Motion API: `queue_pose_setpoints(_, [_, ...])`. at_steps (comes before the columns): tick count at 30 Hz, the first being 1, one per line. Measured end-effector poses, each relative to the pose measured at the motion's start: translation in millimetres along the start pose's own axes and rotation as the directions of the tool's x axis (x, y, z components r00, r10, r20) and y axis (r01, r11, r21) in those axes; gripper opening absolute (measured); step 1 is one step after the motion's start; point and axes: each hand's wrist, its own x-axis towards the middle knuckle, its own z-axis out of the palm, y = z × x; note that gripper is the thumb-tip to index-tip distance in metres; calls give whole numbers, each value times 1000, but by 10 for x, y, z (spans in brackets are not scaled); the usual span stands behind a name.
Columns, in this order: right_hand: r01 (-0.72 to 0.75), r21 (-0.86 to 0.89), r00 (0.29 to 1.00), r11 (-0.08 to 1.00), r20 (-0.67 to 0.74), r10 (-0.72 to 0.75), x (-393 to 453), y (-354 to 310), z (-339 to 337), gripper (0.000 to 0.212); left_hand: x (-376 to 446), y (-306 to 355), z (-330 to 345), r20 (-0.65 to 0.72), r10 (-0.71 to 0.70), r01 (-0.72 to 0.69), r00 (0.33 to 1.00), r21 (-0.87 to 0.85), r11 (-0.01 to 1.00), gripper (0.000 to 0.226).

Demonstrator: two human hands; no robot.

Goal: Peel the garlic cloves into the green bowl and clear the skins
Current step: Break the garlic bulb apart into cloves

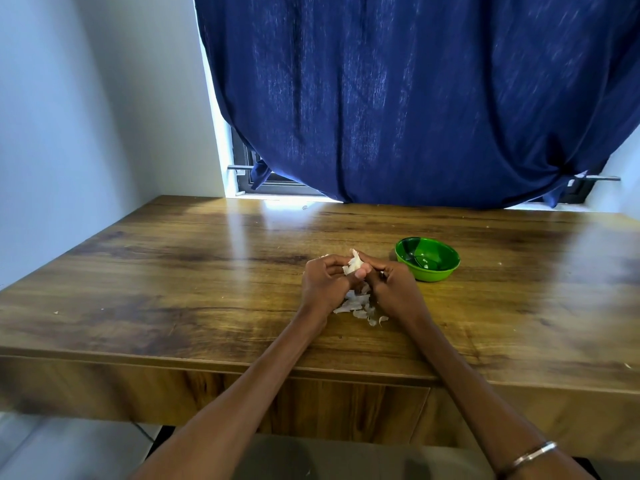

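Both hands meet over the middle of the wooden counter (173,271), fingers curled around one garlic piece (354,264) held between them. The left hand (323,280) grips it from the 9 o'clock side, its thumb lying across the front, and the right hand (388,285) pinches it from the 3 o'clock side. White papery skin sticks up from the piece at 12 o'clock, above the fingertips. Whether a whole clove or only skin sits in the grip cannot be told, as the fingers cover most of it. Just below the hands, at 6 o'clock from them, a small heap of skins (360,306) lies on the counter, partly hidden between the wrists. The green bowl (427,259) stands near the right hand, at about 2 o'clock from it and apart from it; a few small pale bits lie on its bottom. A thin metal bangle (535,459) circles the right forearm near the lower edge of view. A dark blue curtain (415,98) hangs behind the counter's far edge at 12 o'clock, with a strip of window (249,174) showing beneath its left side.
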Motion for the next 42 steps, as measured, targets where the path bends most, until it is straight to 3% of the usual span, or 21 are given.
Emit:
queue_pose_setpoints(5, [91,-116,991,989,-86,-102,-10,-32,92,29,-35,-5,26,-57,61,-58,997,42,997,37])
queue_pose_setpoints(13, [71,-88,986,994,-146,-83,11,-59,116,27,-32,-43,-13,-99,104,-99,990,55,994,16])
queue_pose_setpoints(22, [-73,38,987,997,-142,77,42,-29,90,30,-23,-16,3,-33,112,-108,993,123,987,28])
queue_pose_setpoints(26, [-103,67,983,992,-145,112,39,-24,74,30,-29,5,8,-18,140,-136,990,146,980,23])
queue_pose_setpoints(30, [-129,174,987,976,-78,144,37,-5,68,30,-9,8,5,-16,149,-145,989,144,979,31])
queue_pose_setpoints(38, [-101,299,992,949,102,73,11,-68,50,27,8,-13,-33,-25,3,-4,1000,-43,999,30])
queue_pose_setpoints(42, [-83,357,995,930,83,57,1,-74,48,30,-8,6,-51,29,-85,89,996,-171,981,30])
